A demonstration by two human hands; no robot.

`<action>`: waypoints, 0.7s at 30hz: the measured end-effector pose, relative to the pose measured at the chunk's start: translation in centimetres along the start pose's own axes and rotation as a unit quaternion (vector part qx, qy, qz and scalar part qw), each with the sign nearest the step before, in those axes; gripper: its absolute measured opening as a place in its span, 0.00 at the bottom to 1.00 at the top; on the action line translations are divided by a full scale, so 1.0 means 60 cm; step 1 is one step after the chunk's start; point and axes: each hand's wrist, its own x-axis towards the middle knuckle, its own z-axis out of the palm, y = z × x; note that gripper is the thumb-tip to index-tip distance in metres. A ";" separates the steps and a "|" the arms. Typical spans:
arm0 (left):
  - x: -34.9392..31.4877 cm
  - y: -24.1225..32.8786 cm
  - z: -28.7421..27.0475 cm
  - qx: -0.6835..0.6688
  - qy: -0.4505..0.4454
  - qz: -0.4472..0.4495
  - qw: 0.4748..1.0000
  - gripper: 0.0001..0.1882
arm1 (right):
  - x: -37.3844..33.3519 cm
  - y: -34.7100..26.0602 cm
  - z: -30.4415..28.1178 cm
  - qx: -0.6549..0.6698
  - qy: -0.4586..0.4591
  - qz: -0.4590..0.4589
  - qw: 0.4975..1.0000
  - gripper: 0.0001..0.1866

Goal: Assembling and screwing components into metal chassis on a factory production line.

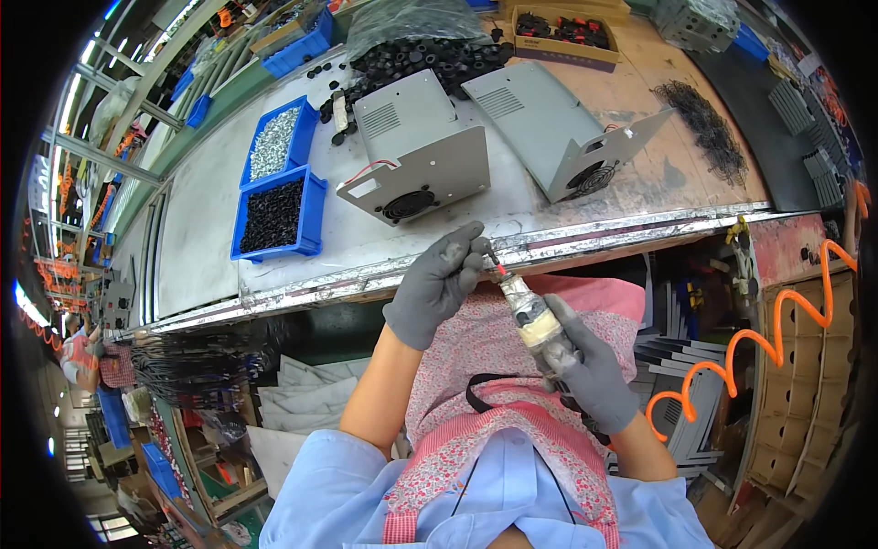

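Note:
My right hand (590, 366), in a grey glove, is wrapped round a power screwdriver (524, 306) with tape on its body. The driver tilts up and left, and its thin tip with a red band points at my left hand (439, 284). That hand, also gloved, has its fingers pinched together beside the tip; whatever is between them is too small to name. Beyond the bench edge stand two grey sheet-metal housings, a left one (407, 119) and a right one (526, 119), each with a black fan on its upright panel.
Blue bins of silver screws (274, 142) and black screws (271, 218) sit left of the housings. Black knobs (430, 64) are heaped behind, near a carton (565, 53). Thin black wires (704, 128) lie at right. An orange coiled hose (732, 357) hangs beside my right arm.

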 end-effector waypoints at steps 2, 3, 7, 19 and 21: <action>0.012 0.005 -0.020 -0.020 -0.104 -0.036 0.994 0.15 | 0.002 0.003 0.001 0.005 -0.003 0.003 1.000 0.33; 0.009 0.003 -0.017 0.020 -0.073 -0.024 0.997 0.14 | 0.002 0.002 0.001 0.004 -0.008 0.003 1.000 0.33; 0.002 0.000 -0.005 0.134 -0.039 0.009 0.990 0.16 | 0.005 0.003 0.002 0.010 -0.014 0.003 1.000 0.32; 0.013 -0.005 0.017 0.159 -0.011 -0.003 0.987 0.20 | 0.009 0.006 -0.001 0.014 -0.009 0.005 1.000 0.32; 0.016 -0.010 0.019 0.166 -0.003 0.004 0.986 0.20 | 0.009 0.005 -0.002 0.012 -0.012 0.006 1.000 0.32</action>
